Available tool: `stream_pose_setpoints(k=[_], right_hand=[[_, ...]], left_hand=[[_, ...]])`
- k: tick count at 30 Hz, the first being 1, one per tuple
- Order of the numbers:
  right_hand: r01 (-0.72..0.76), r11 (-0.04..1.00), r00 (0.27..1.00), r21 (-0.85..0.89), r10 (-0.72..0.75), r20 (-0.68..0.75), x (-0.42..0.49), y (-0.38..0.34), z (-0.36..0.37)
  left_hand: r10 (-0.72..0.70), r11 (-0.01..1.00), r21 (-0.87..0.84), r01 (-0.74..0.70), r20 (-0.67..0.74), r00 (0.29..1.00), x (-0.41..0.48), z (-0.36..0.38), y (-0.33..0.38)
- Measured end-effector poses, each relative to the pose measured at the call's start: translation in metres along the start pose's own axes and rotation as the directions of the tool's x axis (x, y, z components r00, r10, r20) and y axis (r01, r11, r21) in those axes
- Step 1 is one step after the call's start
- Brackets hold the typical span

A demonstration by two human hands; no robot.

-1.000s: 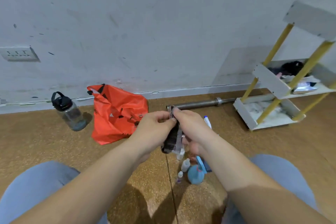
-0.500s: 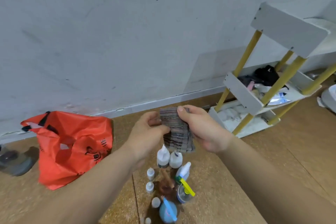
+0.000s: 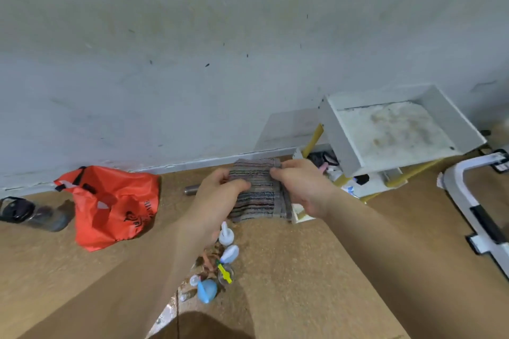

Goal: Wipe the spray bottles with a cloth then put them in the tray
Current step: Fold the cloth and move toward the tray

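Observation:
A striped grey cloth (image 3: 259, 192) hangs spread between my two hands above the floor. My left hand (image 3: 217, 195) pinches its left edge and my right hand (image 3: 300, 187) pinches its right top corner. Below the cloth several small spray bottles (image 3: 224, 261) stand clustered on the cork floor: white-capped ones, one with a yellow trigger and a blue one nearest me. To the right, the white tray (image 3: 338, 129) forms the top level of a yellow-legged rack, and its stained bottom shows nothing on it.
An orange plastic bag (image 3: 115, 206) lies on the floor at left, a dark water bottle (image 3: 30, 215) beyond it. A metal bar (image 3: 192, 189) lies by the wall. The rack's lower shelf (image 3: 344, 170) holds clutter. A white frame (image 3: 473, 212) stands at far right.
The cloth has gone from a bunched strip to an unfolded sheet held wide between both hands. The view has risen and turned right, so the tray's inside shows from above.

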State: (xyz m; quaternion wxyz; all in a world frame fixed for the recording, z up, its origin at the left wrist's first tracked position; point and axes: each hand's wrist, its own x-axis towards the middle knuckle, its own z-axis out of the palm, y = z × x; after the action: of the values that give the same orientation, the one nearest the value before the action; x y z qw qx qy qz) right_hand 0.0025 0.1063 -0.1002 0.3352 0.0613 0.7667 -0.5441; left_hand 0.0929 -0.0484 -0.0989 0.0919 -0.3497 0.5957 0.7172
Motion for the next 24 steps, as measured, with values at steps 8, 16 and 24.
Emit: stream_pose_setpoints(k=[8, 16, 24], right_hand=[[0.005, 0.993, 0.999, -0.119, -0.012, -0.053, -0.026, -0.065, -0.090], [-0.045, 0.990, 0.994, -0.137, 0.030, -0.106, -0.013, -0.094, -0.136], [-0.045, 0.978, 0.954, -0.203, -0.018, -0.299, 0.051, -0.082, -0.200]], left_hand=[[-0.063, 0.998, -0.018, 0.064, 0.028, 0.998, -0.049, 0.085, 0.067], [-0.140, 0.990, -0.011, 0.142, 0.103, 0.985, -0.018, 0.121, 0.095], [-0.147, 0.989, -0.012, 0.149, 0.115, 0.982, 0.042, 0.197, 0.104]])
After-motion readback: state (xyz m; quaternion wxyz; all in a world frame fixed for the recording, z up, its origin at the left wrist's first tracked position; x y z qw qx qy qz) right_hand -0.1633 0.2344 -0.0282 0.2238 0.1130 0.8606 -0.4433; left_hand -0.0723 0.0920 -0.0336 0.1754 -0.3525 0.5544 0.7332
